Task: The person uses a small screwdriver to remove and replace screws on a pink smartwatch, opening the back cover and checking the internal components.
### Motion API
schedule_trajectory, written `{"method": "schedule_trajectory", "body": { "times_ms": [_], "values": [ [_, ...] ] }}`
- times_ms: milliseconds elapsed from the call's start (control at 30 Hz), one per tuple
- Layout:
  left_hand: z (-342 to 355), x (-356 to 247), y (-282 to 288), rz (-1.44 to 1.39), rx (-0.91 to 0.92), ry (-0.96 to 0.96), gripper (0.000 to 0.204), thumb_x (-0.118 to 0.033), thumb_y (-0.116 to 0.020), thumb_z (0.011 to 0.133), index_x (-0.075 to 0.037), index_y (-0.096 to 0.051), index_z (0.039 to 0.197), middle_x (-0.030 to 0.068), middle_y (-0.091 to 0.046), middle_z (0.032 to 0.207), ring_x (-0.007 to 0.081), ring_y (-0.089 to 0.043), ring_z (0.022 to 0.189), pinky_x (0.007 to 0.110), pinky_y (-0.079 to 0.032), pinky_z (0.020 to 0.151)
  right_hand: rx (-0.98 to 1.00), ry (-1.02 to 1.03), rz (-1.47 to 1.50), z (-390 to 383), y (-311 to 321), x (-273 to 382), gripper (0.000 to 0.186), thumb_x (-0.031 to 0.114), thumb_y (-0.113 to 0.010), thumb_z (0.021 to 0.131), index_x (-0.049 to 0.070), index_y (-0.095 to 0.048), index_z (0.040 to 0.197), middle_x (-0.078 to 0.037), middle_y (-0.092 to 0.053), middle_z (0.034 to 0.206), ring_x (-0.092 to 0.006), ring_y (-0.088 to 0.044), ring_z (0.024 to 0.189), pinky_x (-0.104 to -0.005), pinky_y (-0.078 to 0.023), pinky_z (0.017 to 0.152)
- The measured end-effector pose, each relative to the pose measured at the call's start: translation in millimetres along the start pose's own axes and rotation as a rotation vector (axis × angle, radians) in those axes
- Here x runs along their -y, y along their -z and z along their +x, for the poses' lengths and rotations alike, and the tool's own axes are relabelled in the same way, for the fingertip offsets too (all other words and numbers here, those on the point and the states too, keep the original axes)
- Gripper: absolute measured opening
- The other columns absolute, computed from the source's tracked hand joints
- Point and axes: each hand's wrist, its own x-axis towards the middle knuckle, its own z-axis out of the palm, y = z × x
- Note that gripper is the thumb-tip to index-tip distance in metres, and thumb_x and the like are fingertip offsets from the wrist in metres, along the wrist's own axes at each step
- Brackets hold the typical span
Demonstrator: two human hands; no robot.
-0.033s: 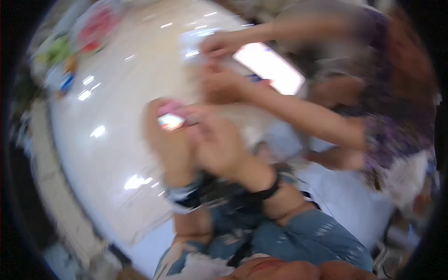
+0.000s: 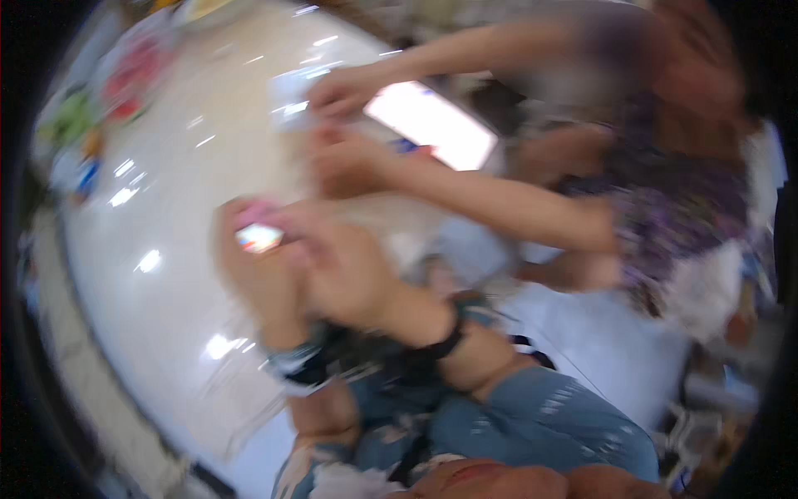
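Observation:
Both my hands are blurred and close together above the pale, glossy table (image 2: 191,299). My left hand (image 2: 256,279) is closed round a small pink device with a bright, lit face (image 2: 259,239); its exact kind cannot be made out. My right hand (image 2: 349,270) presses in from the right, its bent fingers closed on the device's right side. My fingertips are smeared by motion. A dark band circles my right wrist, and a white and dark band my left.
At the right, another person's hands (image 2: 349,133) work beside a glowing white tablet-like screen (image 2: 436,125), over a clear plastic piece (image 2: 288,104). Red fruit-like pieces (image 2: 135,75) in clear wrap and a green item (image 2: 71,121) lie far left. A white stool-like surface (image 2: 598,341) stands right.
The whole view has shifted, so most things sit farther left in the picture. My hands keep the same hold on the pink device.

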Motion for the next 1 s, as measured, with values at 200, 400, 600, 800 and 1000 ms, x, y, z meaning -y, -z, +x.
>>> {"method": "schedule_trajectory", "body": {
  "times_ms": [200, 400, 600, 800, 1000],
  "values": [
    [-7, 9, -4, -0.007, 0.019, 0.166, 0.019, -0.002, -0.057, 0.083, -0.001, -0.053, 0.101, 0.006, -0.058, 0.094, 0.014, -0.055, 0.084, 0.026, -0.048, 0.074, 0.015, 0.038, -0.113, -6, 1, -7, 0.029, 0.008, -0.05, 0.089, 0.003, -0.052, 0.118, -0.018, -0.063, 0.1, -0.0364, -0.063, 0.086, -0.0384, -0.05, 0.074],
    [-8, -3, -5, 0.172, 0.021, 0.204, 0.024, -0.001, -0.058, 0.079, -0.001, -0.053, 0.103, 0.0082, -0.057, 0.094, 0.0174, -0.055, 0.084, 0.028, -0.047, 0.076, -0.015, 0.017, -0.09, -6, 6, 1, 0.025, 0.009, -0.05, 0.09, 0.002, -0.052, 0.113, -0.017, -0.063, 0.099, -0.0365, -0.063, 0.085, -0.0388, -0.05, 0.072],
    [-7, 0, 2, 0.124, 0.016, 0.194, 0.026, -0.002, -0.058, 0.078, 0.0, -0.054, 0.104, 0.0077, -0.057, 0.094, 0.0166, -0.055, 0.083, 0.028, -0.048, 0.074, 0.004, 0.013, -0.134, -7, -2, -1, 0.024, 0.01, -0.05, 0.09, 0.002, -0.051, 0.113, -0.017, -0.063, 0.098, -0.0364, -0.063, 0.082, -0.0384, -0.05, 0.07],
    [-6, -2, 0, 0.066, 0.016, 0.24, 0.029, -0.001, -0.06, 0.076, -0.001, -0.054, 0.104, 0.0073, -0.057, 0.094, 0.0166, -0.055, 0.084, 0.028, -0.047, 0.074, -0.023, 0.019, -0.09, -5, -1, 1, 0.025, 0.009, -0.051, 0.09, 0.002, -0.05, 0.114, -0.017, -0.063, 0.098, -0.0363, -0.064, 0.082, -0.0382, -0.05, 0.07],
    [-5, -7, -2, 0.098, 0.015, 0.24, 0.028, -0.001, -0.06, 0.075, -0.002, -0.054, 0.102, 0.0057, -0.056, 0.092, 0.0149, -0.053, 0.082, 0.027, -0.046, 0.074, -0.007, 0.009, -0.135, -7, 0, -3, 0.025, 0.009, -0.051, 0.091, 0.002, -0.049, 0.115, -0.017, -0.063, 0.097, -0.0362, -0.063, 0.083, -0.038, -0.05, 0.071]
  ]
}}
